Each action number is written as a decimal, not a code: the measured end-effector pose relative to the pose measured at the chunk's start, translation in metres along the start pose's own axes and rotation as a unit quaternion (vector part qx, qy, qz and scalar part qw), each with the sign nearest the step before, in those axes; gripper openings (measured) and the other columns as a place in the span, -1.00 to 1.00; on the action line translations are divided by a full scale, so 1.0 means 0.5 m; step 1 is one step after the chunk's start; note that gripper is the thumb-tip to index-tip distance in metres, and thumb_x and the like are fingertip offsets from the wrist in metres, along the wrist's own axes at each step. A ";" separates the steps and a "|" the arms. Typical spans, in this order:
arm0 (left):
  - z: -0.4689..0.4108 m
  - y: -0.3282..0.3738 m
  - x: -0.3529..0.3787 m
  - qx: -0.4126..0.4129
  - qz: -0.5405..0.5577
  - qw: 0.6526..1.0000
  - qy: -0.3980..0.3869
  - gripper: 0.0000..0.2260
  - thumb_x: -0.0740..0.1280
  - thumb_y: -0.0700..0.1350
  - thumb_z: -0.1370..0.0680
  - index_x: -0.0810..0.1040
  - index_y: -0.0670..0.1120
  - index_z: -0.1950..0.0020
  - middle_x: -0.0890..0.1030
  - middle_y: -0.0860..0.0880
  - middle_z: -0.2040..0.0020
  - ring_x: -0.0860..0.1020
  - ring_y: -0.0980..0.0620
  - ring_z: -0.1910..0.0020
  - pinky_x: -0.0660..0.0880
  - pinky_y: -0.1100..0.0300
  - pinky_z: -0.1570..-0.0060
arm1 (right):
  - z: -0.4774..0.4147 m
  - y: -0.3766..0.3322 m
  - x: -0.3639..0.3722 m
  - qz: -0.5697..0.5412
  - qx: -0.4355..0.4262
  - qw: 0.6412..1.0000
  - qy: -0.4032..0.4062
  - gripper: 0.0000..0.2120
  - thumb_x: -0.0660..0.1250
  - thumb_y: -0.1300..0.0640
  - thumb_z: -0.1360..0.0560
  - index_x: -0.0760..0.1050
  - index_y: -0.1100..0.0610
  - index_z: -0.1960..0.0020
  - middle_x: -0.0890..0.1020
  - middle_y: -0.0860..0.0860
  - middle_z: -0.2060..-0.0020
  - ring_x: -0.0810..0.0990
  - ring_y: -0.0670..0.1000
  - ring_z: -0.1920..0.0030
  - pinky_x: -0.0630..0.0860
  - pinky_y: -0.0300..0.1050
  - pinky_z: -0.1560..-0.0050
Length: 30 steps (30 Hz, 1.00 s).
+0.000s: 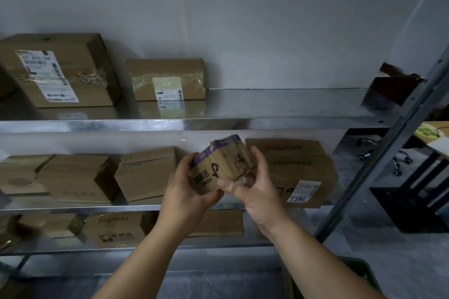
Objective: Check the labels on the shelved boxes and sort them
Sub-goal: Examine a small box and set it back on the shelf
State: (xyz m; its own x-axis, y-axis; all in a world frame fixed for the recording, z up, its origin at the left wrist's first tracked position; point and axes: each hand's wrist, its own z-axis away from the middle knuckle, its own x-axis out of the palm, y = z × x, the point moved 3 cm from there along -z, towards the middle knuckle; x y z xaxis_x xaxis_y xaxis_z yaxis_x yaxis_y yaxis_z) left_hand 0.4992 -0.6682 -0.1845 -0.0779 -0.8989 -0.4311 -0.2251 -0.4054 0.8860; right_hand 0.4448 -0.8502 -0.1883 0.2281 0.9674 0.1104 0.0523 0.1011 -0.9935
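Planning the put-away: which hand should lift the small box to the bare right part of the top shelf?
Right, probably. The right hand grips the small box on the side nearer that bare stretch of the top shelf; the left hand cups its left side and would reach across.

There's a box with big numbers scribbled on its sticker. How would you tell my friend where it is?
Find the metal rack and its middle shelf. The box stands at the shelf's right end, just behind the right hand. Unlike the other boxes on that shelf, it shows a white label low on its front with big handwritten digits.
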 end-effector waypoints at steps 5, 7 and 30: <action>0.005 0.008 0.008 0.005 0.009 0.999 -0.036 -0.17 0.75 0.11 -0.29 0.35 0.37 -0.39 0.54 0.28 -0.26 0.55 0.20 -0.25 0.61 0.07 -0.22 | -0.013 -0.007 -0.012 0.071 -0.053 0.996 0.020 -0.03 0.73 -0.04 -0.27 0.31 -0.30 -0.54 0.54 -0.07 -0.42 0.55 -0.02 -0.45 0.60 0.20 -0.43; 0.002 -0.001 0.004 -0.013 0.012 0.996 -0.085 0.01 0.76 0.24 -0.20 0.29 0.34 -0.53 0.51 0.20 -0.39 0.50 0.10 -0.37 0.55 0.04 -0.35 | -0.017 -0.014 -0.026 0.128 -0.077 0.989 0.001 -0.01 0.73 0.05 -0.34 0.25 -0.26 -0.58 0.51 -0.09 -0.42 0.54 -0.08 -0.44 0.62 0.13 -0.40; -0.019 -0.016 -0.006 -0.045 0.207 0.964 -0.160 -0.02 0.71 0.37 -0.24 0.39 0.27 -0.59 0.60 0.04 -0.46 0.58 0.03 -0.42 0.59 -0.04 -0.38 | -0.004 -0.005 -0.023 0.336 -0.235 0.909 -0.073 0.01 0.63 0.33 -0.34 0.24 -0.11 -0.64 0.16 -0.27 -0.60 0.28 -0.09 -0.62 0.54 -0.02 -0.49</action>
State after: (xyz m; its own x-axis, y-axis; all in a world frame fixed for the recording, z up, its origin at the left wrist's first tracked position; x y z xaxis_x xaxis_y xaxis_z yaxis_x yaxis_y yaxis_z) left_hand 0.5103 -0.6635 -0.1888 -0.4424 -0.8952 -0.0548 -0.0255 -0.0485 0.9985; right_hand 0.4437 -0.8621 -0.1870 0.2319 0.7975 -0.5570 0.3664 -0.6020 -0.7094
